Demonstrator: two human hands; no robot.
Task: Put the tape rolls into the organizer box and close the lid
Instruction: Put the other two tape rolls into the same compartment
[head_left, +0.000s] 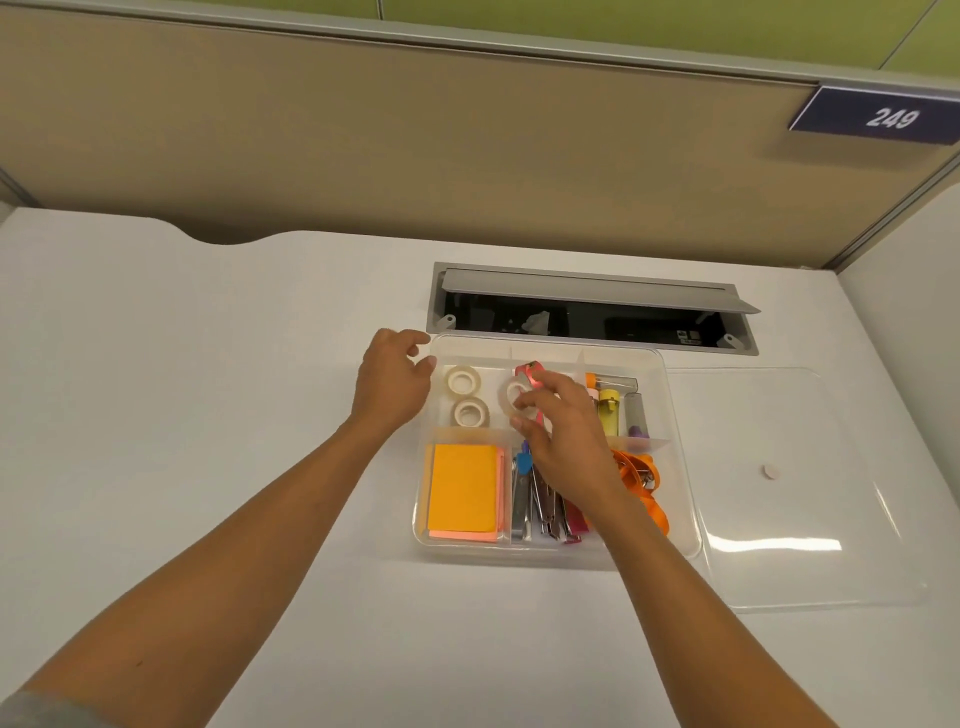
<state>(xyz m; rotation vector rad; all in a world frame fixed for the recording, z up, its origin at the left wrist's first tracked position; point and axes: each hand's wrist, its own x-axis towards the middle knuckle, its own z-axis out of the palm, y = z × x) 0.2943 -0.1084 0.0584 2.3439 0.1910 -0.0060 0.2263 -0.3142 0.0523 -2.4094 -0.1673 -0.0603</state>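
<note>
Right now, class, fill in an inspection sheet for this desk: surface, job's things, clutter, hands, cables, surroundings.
Surface: white desk, bare around the box.
Job's things: organizer box open; two tape rolls in its far-left compartment; third tape roll at the right hand's fingertips; clear lid flat on the desk, right of the box.
Clutter: sticky notes, staplers, orange ribbon, all inside the box.
Hands: left hand at the box's far-left corner; right hand over the box.
Cables: nothing seen.
Surroundings: open desk hatch, partition, sign 249.

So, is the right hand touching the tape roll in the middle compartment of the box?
Touching. The head view shows the right hand over the organizer box, its fingers pinching the rim of the third tape roll.
</note>
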